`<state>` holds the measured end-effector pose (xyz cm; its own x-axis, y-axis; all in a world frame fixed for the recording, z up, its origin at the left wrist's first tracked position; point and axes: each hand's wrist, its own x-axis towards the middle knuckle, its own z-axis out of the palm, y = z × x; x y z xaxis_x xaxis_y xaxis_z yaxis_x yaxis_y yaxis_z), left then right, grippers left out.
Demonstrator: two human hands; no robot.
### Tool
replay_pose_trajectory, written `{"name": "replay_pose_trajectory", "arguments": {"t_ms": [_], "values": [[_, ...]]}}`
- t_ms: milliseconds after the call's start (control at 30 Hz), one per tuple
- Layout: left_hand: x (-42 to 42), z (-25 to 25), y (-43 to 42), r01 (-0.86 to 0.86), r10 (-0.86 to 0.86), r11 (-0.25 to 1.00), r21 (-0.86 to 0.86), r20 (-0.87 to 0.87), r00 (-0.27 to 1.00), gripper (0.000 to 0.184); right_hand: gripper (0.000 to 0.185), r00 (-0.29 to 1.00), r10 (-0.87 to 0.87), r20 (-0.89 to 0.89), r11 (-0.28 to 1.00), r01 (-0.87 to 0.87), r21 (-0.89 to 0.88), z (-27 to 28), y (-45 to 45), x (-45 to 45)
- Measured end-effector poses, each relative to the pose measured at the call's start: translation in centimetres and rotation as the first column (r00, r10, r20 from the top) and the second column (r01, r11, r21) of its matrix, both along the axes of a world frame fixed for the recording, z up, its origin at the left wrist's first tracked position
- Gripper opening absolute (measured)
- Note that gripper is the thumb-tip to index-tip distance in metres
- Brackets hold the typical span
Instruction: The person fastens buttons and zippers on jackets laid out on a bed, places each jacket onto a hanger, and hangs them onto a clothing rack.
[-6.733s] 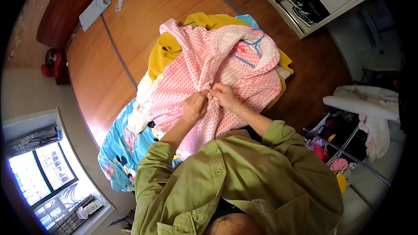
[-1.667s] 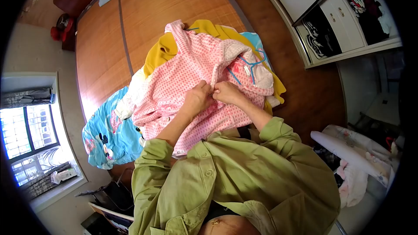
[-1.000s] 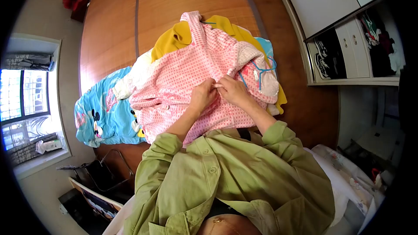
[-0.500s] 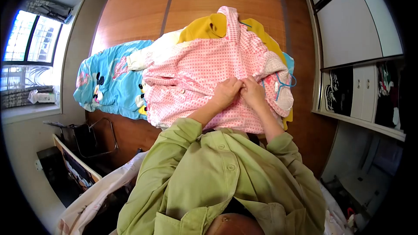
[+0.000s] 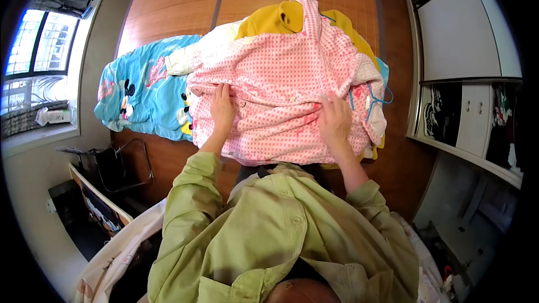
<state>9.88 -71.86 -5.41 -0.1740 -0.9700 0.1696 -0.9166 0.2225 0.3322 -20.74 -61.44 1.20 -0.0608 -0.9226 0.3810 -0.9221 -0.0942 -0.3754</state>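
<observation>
A pink patterned hooded garment (image 5: 269, 67) lies spread on the pile, its front edge running crosswise. My left hand (image 5: 223, 109) is closed on that edge at the garment's left part, fingertips partly hidden in the fold. Near the hood end, my right hand (image 5: 336, 119) pinches the same edge. Small buttons show between the hands. A blue hanger (image 5: 379, 99) sticks out at the collar on the right. Beneath are a mustard garment (image 5: 264, 21), a cream garment (image 5: 210, 47) and a blue cartoon-print cloth (image 5: 149, 87).
The pile rests on a wide bed with a brown mat (image 5: 174, 5). A window (image 5: 42, 45) is at the left, with a black folding chair (image 5: 120, 165) below it. At the right stands a white wardrobe (image 5: 457, 33) with open shelves. Patterned cloth (image 5: 120, 258) lies at the lower left.
My hands were together at the garment's middle and are now apart, the left one moved left and the right one slightly right. The front edge lies straighter. The view has turned.
</observation>
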Motion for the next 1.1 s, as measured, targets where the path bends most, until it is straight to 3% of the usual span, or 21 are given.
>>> {"name": "replay_pose_trajectory", "arguments": {"t_ms": [33, 67, 133, 167, 267, 367, 433, 567, 700, 767, 833, 933, 1033, 1100], "values": [[0.7, -0.4, -1.0, 0.039, -0.038, 0.999, -0.034, 0.037, 0.999, 0.045, 0.025, 0.994, 0.086, 0.068, 0.996, -0.086, -0.008, -0.6, 0.4, 1.3], [1.1, -1.1, -1.9, 0.110, -0.102, 0.986, -0.123, 0.067, 0.993, 0.036, 0.026, 0.976, 0.170, 0.135, 0.985, -0.169, -0.022, -1.2, 0.6, 2.9], [1.7, -2.3, -3.4, 0.118, -0.121, 0.990, 0.078, 0.038, 0.992, 0.028, 0.019, 0.915, 0.348, 0.204, 0.937, -0.346, -0.048, -2.0, 0.2, 7.9], [2.0, -2.7, -4.3, 0.129, -0.135, 0.976, 0.178, 0.024, 0.990, 0.025, 0.019, 0.932, 0.321, 0.170, 0.947, -0.317, -0.049, -2.4, -0.4, 10.3], [3.4, -3.6, -6.7, 0.150, -0.150, 0.988, 0.040, -0.004, 0.989, 0.016, 0.020, 0.968, 0.237, 0.084, 0.971, -0.237, -0.004, -3.9, -0.5, 14.3], [4.8, 1.7, -8.5, 0.129, -0.157, 0.979, -0.157, -0.180, 0.971, 0.018, 0.020, 0.983, 0.181, 0.027, 0.981, -0.183, 0.061, -5.0, 0.5, 14.7], [5.1, 6.5, -8.8, 0.232, -0.291, 0.932, -0.279, -0.192, 0.937, 0.020, 0.019, 0.988, 0.156, 0.013, 0.985, -0.157, 0.072, -5.2, 1.6, 15.0], [6.3, 7.1, -7.3, 0.361, -0.462, 0.802, -0.477, -0.111, 0.880, 0.018, 0.017, 0.995, 0.096, 0.031, 0.990, -0.099, 0.100, -5.0, 2.7, 16.3], [12.3, -2.9, -2.3, 0.496, -0.497, 0.868, -0.031, -0.096, 0.862, 0.020, 0.014, 1.000, -0.016, -0.006, 1.000, 0.016, 0.024, -6.1, 4.0, 18.0], [12.1, -3.3, 0.3, 0.476, -0.463, 0.869, 0.134, -0.118, 0.879, 0.022, 0.012, 0.997, -0.077, -0.023, 0.997, 0.076, -0.021, -6.1, 4.3, 18.7], [9.8, -1.1, 1.3, 0.579, -0.564, 0.815, -0.001, -0.226, 0.794, 0.025, 0.011, 0.990, -0.140, -0.023, 0.989, 0.139, -0.046, -5.8, 5.0, 19.4], [5.2, 0.9, 0.9, 0.673, -0.658, 0.738, -0.056, -0.285, 0.697, 0.029, 0.009, 0.978, -0.205, 0.047, 0.979, 0.205, -0.008, -6.2, 5.9, 20.2], [0.5, 1.7, 0.3, 0.742, -0.752, 0.654, -0.148, -0.235, 0.616, 0.030, 0.010, 0.935, -0.316, 0.161, 0.947, 0.322, -0.009, -6.1, 5.3, 20.5], [-1.3, 0.3, -0.6, 0.755, -0.756, 0.653, -0.063, -0.112, 0.645, 0.027, 0.013, 0.889, -0.404, 0.214, 0.915, 0.396, 0.084, -6.8, 4.5, 20.2]]}}
